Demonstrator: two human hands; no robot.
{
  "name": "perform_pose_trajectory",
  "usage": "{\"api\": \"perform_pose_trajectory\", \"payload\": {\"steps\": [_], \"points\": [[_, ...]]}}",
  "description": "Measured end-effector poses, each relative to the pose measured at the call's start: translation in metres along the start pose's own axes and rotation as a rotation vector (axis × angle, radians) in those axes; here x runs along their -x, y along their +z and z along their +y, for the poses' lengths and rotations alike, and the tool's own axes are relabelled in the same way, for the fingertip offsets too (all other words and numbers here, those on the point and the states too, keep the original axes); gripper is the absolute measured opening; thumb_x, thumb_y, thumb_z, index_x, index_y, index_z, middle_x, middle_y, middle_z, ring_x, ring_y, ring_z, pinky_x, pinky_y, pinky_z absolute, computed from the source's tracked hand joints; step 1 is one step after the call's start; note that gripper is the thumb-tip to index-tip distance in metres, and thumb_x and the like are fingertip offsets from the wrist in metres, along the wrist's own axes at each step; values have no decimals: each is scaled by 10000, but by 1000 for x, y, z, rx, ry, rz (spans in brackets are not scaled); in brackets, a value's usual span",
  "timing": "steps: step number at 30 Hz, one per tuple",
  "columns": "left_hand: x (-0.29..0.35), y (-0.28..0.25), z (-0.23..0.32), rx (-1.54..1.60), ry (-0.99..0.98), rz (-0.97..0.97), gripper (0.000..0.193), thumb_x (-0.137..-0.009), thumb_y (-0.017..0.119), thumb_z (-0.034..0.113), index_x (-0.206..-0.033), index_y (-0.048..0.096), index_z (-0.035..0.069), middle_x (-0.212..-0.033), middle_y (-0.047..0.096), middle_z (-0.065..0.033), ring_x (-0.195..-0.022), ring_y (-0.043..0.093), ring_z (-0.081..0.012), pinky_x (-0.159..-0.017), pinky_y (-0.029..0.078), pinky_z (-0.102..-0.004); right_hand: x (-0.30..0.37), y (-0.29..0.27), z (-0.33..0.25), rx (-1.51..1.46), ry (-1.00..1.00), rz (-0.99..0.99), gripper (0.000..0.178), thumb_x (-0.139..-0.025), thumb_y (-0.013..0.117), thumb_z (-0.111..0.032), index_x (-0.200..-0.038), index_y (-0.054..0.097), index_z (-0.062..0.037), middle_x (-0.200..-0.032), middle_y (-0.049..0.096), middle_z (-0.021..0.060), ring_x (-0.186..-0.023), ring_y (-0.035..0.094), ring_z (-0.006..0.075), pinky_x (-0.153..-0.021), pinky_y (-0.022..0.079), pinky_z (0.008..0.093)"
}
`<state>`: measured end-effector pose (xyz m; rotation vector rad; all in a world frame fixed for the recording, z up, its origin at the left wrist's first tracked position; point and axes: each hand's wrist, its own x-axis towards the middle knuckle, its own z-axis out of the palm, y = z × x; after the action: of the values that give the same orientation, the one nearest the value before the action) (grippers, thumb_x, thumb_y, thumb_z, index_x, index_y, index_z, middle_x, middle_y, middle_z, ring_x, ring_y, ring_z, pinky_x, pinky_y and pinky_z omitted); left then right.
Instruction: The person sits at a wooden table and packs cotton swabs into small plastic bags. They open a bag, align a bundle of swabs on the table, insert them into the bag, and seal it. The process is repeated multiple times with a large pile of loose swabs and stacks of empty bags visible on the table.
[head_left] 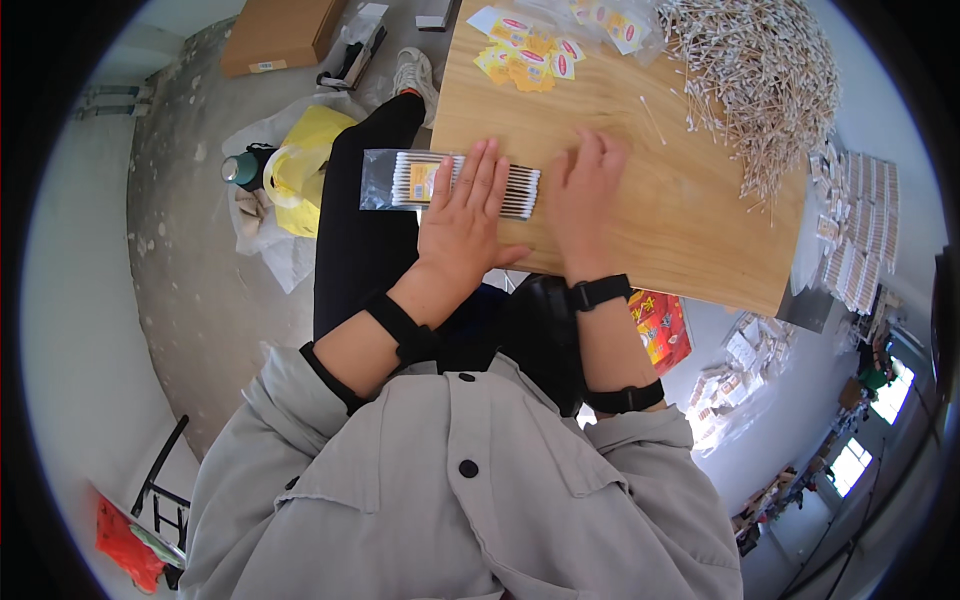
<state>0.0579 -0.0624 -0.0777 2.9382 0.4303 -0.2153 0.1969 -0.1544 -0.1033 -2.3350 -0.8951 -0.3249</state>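
Note:
My left hand (pixel 464 215) lies flat, fingers stretched out, on a clear packet of cotton swabs (pixel 520 190) at the table's left edge. The swabs lie side by side in it, with a yellow label (pixel 420 182) partly under my fingers. The packet's clear end (pixel 377 181) sticks out past the edge, above my leg. Just right of the packet, my right hand (pixel 585 195) is over the wooden table (pixel 680 225); motion blurs its fingers, and no held thing shows. A few loose swabs (pixel 653 120) lie beyond it.
A big heap of loose cotton swabs (pixel 760 80) covers the far right of the table. Yellow and white labels (pixel 525 55) lie at the far left beside a clear bag (pixel 630 30). Packed swabs (pixel 865 225) are stacked off the right edge. A yellow bag (pixel 300 170) stands on the floor.

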Motion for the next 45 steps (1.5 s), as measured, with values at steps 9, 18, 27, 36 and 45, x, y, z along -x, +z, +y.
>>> {"api": "perform_pose_trajectory", "payload": {"steps": [9, 18, 27, 36, 45], "points": [[0, 0, 1, -13, -21, -10, 1077, -759, 584, 700, -1524, 242, 23, -1611, 153, -156, -1509, 63, -266, -1200, 30, -485, 11, 18, -26, 69, -31, -48, 477, -763, 566, 10, -1238, 558, -39, -1211, 493, 156, -1185, 448, 343, -1004, 334, 466], [16, 0, -19, 34, -94, 185, 952, -759, 692, 533, -1468, 354, -6, -1592, 203, -169, -1499, 129, -291, -1176, 106, -548, 10, 23, -33, 116, -41, -37, 367, -852, 527, -30, -1218, 555, -21, -1182, 502, 147, -1166, 461, 325, -996, 336, 447], [16, -9, -27, 83, -106, 255, 828, -796, 727, 335, -1458, 364, -4, -1579, 229, -165, -1488, 169, -297, -1156, 139, -572, 8, 23, -33, 128, -48, -23, 361, -849, 530, -25, -1209, 561, -33, -1155, 505, 138, -1161, 467, 315, -996, 339, 441], [21, -2, -12, 213, 83, 182, 816, -821, 672, 426, -1461, 366, 22, -1570, 257, -160, -1483, 185, -288, -1168, 157, -537, 9, 24, -35, 113, -41, -20, 337, -875, 533, -75, -1210, 562, -48, -1164, 505, 132, -1167, 461, 310, -1010, 327, 440], [18, 9, -95, 825, -551, 576, 666, -891, 706, 257, -1379, 381, -57, -1305, 488, -199, -1125, 535, -260, -953, 446, -355, 6, 23, -36, 154, -52, -42, 326, -885, 529, -48, -1209, 554, -35, -1160, 496, 136, -1160, 449, 316, -1017, 327, 448]]}}
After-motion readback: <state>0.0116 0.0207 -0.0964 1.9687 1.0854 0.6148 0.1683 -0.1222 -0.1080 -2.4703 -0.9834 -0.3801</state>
